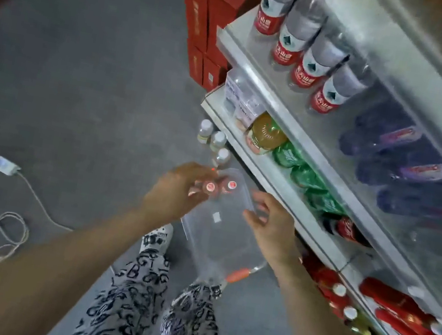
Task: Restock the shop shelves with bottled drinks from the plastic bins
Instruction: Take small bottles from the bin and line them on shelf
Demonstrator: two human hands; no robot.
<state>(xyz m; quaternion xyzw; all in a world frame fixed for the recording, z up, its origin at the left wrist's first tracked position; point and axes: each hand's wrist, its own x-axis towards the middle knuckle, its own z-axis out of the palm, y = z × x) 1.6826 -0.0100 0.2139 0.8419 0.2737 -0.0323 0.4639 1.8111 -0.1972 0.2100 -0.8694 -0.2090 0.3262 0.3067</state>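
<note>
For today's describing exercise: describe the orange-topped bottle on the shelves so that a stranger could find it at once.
Start at the metal shelving on the right and drop to the tier under the red-labelled water bottles. Near its left end stands the orange bottle, the only orange one beside a row of green bottles.
</note>
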